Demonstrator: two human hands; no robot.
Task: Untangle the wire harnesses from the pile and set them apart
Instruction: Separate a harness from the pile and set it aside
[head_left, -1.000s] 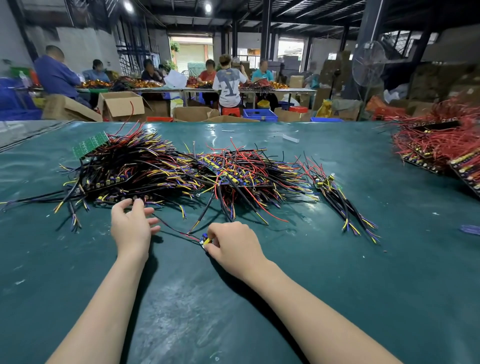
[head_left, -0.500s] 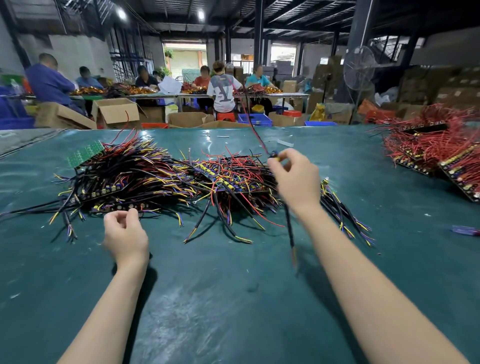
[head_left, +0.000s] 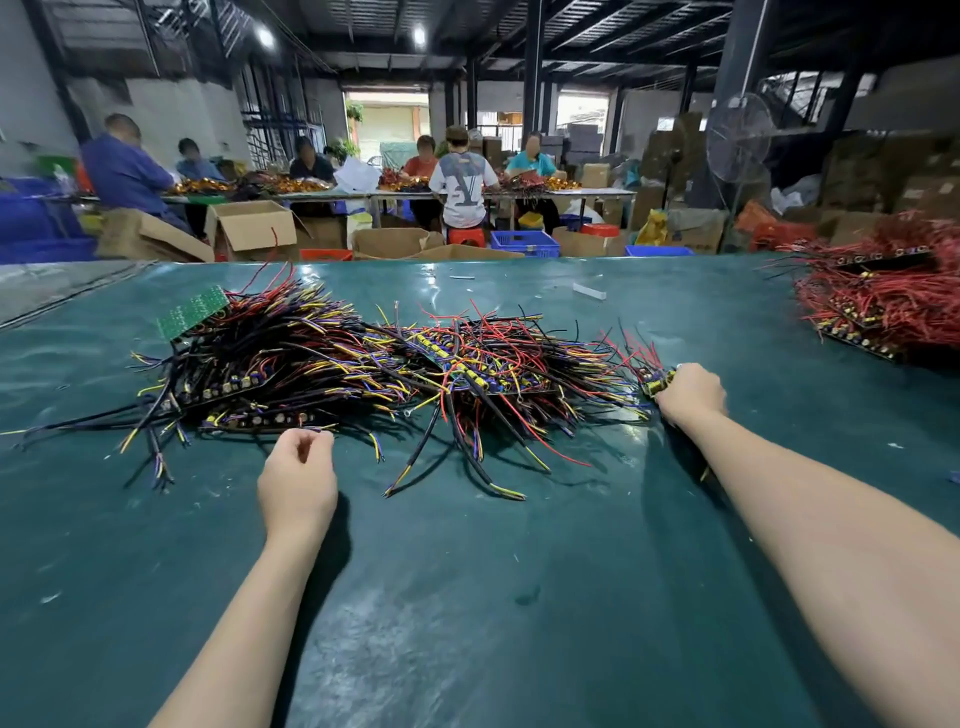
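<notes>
– Workshop desk (head_left: 493, 597) under a green mat, with other people sorting at the far tables. What are the fingers doing?

– On the right hand (head_left: 691, 392) the fingers (head_left: 671, 383) curl round one harness (head_left: 655, 384). Its small board with yellow parts shows at the knuckles, low and just right of the pile (head_left: 363, 364). On the left hand (head_left: 298, 475) the fingers (head_left: 317, 439) are curled at the pile's near edge. Whether they pinch a wire, I cannot tell.

– What has changed?

– A second ago the right hand pinched that harness at the pile's near edge. Half a second ago it held it up over the pile, wire hanging. Now it is down beside a small bunch (head_left: 636, 358) lying apart on the right. I judge this harness is free and nearly set aside. The pile is still big, so most of the task remains.

– Anything hidden?

– The right hand and arm cover the harness's wires, so I cannot say whether it already rests on the desk. Inside the pile, single harnesses cannot be told apart. The red bundle (head_left: 883, 306) far right is cut off by the edge.
</notes>
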